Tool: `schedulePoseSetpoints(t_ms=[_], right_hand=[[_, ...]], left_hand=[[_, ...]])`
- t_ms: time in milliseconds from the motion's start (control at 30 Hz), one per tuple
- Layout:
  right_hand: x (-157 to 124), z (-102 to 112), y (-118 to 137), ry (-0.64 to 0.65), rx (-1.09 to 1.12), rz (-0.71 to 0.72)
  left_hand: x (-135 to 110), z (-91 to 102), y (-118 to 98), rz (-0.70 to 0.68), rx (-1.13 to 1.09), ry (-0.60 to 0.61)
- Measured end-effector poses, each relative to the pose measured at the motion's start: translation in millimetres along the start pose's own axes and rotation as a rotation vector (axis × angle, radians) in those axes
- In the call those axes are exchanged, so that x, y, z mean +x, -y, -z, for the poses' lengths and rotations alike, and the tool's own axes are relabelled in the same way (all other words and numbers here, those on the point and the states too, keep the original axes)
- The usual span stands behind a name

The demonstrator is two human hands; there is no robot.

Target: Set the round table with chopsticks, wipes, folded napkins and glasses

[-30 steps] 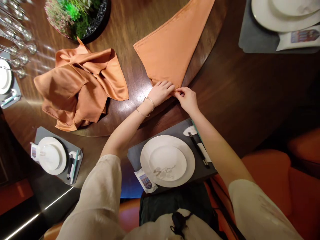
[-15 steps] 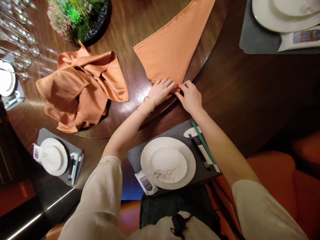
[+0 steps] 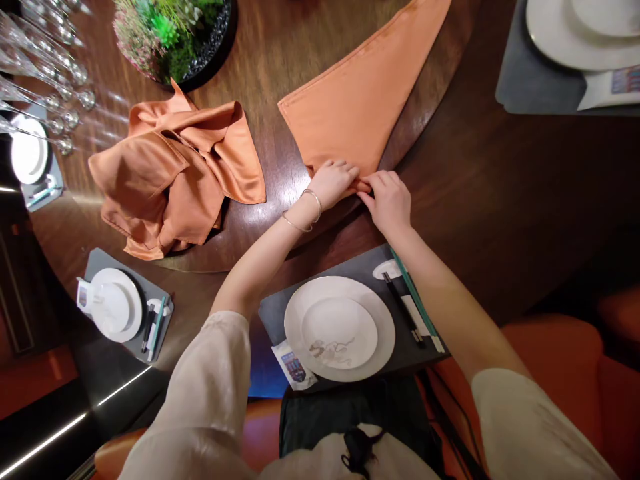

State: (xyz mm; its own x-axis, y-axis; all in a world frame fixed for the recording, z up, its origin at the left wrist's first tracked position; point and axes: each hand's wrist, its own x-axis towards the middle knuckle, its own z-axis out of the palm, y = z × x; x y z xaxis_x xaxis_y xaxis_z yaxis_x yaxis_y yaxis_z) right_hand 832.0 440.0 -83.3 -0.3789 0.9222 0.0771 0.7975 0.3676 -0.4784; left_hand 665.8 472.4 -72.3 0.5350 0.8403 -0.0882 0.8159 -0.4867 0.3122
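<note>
A flat orange napkin [image 3: 363, 100], folded into a triangle, lies on the round wooden turntable [image 3: 280, 167] with its point towards me. My left hand [image 3: 333, 181], with thin bangles at the wrist, and my right hand [image 3: 390, 200] meet at that near point. The fingers of both pinch the cloth's tip, which is rolled or folded up a little between them. A heap of crumpled orange napkins [image 3: 175, 170] lies to the left on the same turntable.
Below my hands sits a grey placemat [image 3: 273, 313] with white stacked plates [image 3: 340, 330], chopsticks [image 3: 407, 307] and a wet-wipe packet [image 3: 293, 363]. Similar place settings are at left [image 3: 113, 303] and top right [image 3: 575, 40]. A plant centrepiece [image 3: 175, 33] and wine glasses [image 3: 45, 87] stand at the back left.
Both hands have crept slightly further up the napkin's tip, turning its point under the fingers. The view has shifted a little to the left, so everything sits further right.
</note>
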Motion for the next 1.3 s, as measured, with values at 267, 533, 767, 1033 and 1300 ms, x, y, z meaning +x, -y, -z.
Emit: schedulePoseSetpoints(t_ms=[267, 533, 767, 1033, 1300], right_hand=[[-29, -3, 2, 0.043, 0.066, 0.087], [-25, 2, 4, 0.063, 0.001, 0.131], [-20, 7, 6, 0.089, -0.066, 0.175], [-18, 8, 7, 0.127, -0.105, 0.173], [-16, 9, 10, 0.131, -0.100, 0.142]], left_hand=[[-47, 8.2, 94, 0.522, -0.136, -0.364], [-8, 7.5, 167, 0.693, -0.232, -0.522], [12, 7.9, 181, 0.851, -0.300, -0.517], [-8, 14.9, 195, 0.887, -0.326, -0.550], [-43, 24.2, 59, 0.206, -0.049, -0.379]])
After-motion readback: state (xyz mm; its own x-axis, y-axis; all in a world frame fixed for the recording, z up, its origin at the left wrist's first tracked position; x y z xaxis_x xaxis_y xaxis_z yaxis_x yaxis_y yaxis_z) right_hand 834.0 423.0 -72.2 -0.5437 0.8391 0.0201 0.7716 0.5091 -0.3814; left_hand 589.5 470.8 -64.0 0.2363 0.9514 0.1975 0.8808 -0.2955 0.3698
